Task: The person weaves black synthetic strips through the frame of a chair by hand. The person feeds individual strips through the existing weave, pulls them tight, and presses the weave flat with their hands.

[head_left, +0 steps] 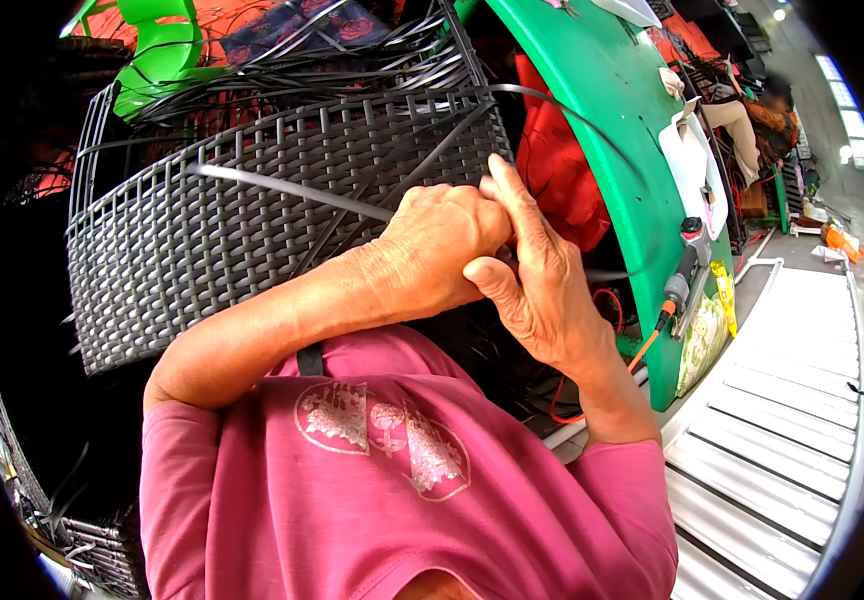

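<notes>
From my head, I look down at my two hands, close together in front of my chest. My left hand (447,240) is curled up, with its back facing me. A flat grey strip (282,186) starts out over the weave on the left side and runs in behind this hand. My fingers hide the rest, so I can't tell if they hold it. My right hand (542,285) is against my left hand. Its thumb and pointing finger stand wide apart, but I can't see the other fingers well, so I can't tell if they hold anything.

The big dark woven panel (192,250) is just past my hands, to the front and left. Its rows go over and under. Thin black strips (292,75) lie in a messy heap behind it. A green chair (164,60) is at the top left.

On my right is a green table (602,120) with a curved edge, and a red cloth (557,165) is between it and the panel. A white tray (687,165) sits on the table. A grey tool (685,268) with an orange hose (649,345) is by the table's near end. White slats (772,425) are at the lower right, and I have a pink shirt (352,520) on
</notes>
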`<state>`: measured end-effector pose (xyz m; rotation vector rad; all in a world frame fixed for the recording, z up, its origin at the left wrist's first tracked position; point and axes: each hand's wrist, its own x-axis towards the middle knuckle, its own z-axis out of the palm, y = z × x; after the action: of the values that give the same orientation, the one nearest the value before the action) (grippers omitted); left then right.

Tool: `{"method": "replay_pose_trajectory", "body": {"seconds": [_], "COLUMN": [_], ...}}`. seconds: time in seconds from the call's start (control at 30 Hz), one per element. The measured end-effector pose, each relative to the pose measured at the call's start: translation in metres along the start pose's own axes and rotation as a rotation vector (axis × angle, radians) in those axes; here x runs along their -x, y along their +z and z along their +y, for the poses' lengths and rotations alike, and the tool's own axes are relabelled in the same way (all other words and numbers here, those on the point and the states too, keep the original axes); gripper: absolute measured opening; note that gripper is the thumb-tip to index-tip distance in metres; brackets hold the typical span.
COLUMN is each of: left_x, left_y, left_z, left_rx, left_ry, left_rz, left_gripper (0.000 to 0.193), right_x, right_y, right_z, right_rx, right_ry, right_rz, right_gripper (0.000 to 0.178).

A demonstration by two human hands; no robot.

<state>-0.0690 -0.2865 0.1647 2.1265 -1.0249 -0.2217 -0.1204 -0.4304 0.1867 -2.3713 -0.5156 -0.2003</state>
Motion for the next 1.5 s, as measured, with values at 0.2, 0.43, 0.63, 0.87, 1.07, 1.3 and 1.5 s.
{"method": "replay_pose_trajectory", "body": {"seconds": [0.2,0.43,0.63,0.87,1.07,1.3,1.5], "left_x": [0.031,0.031,0.032,0.017,-0.020,-0.085,-0.098], "left_y": [-0.023,0.003,0.009,0.037,0.015,0.037,0.045], "left_z": [-0.038,-0.045,-0.045,-0.036,-0.106,-0.152,-0.155], "left_rx": [0.161,0.023,0.151,0.099,-0.034,-0.323,-0.323], "left_ry": [-0.158,-0.134,-0.063,-0.101,-0.044,-0.047,-0.117], "left_rz": [0.066,0.034,-0.003,-0.110,0.482,0.537,0.445], "left_gripper": [0.013,0.008,0.010,0.012,0.008,0.015,0.014], "right_x": [0.027,0.017,0.019,0.017,-0.043,-0.122,-0.161], "right_y": [-0.050,-0.007,-0.019,0.012,-0.059,-0.030,-0.014], "right_z": [0.060,0.056,0.052,0.063,0.082,0.139,0.160], "right_rx": [0.235,0.214,-0.162,-0.240,0.035,0.289,0.377], "right_ry": [0.116,-0.157,0.278,0.290,0.342,0.043,0.104], "right_rz": [0.104,-0.033,-0.262,-0.448,0.037,-0.002,-0.294], "right_gripper": [0.013,0.027,0.012,0.011,0.012,0.012,0.015]}}
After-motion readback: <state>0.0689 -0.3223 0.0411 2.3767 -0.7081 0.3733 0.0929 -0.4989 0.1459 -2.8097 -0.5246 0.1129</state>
